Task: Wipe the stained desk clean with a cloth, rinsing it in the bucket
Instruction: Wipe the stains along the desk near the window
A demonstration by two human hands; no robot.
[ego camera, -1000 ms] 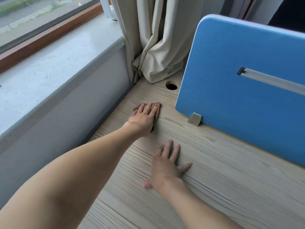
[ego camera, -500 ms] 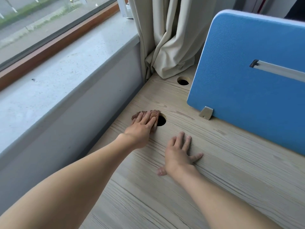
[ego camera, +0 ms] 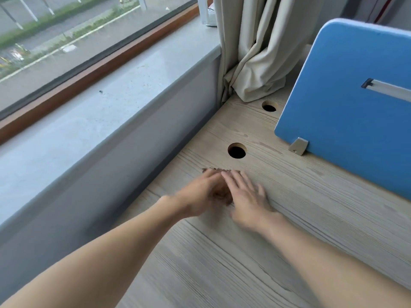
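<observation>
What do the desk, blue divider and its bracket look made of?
Desk: likely laminate or veneer over board; pale, matte, very regular wood grain. Divider: seems fabric-covered; fine matte texture, soft rounded corner. Bracket: looks like brushed metal; grey sheen, folded shape.

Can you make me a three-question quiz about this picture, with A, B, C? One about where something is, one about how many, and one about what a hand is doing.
1. Where is the brown cloth?
A) on a chair B) on the desk, under fingers C) in a sink
2. How many round holes show in the desk?
A) one B) two C) four
3. How are the right hand fingers?
A) in a fist B) round a cup C) straight out

Answers: 1 B, its edge peeks out past the left hand; 2 B, one near the hands, one by the curtain; 3 C, they point flat ahead.
</observation>
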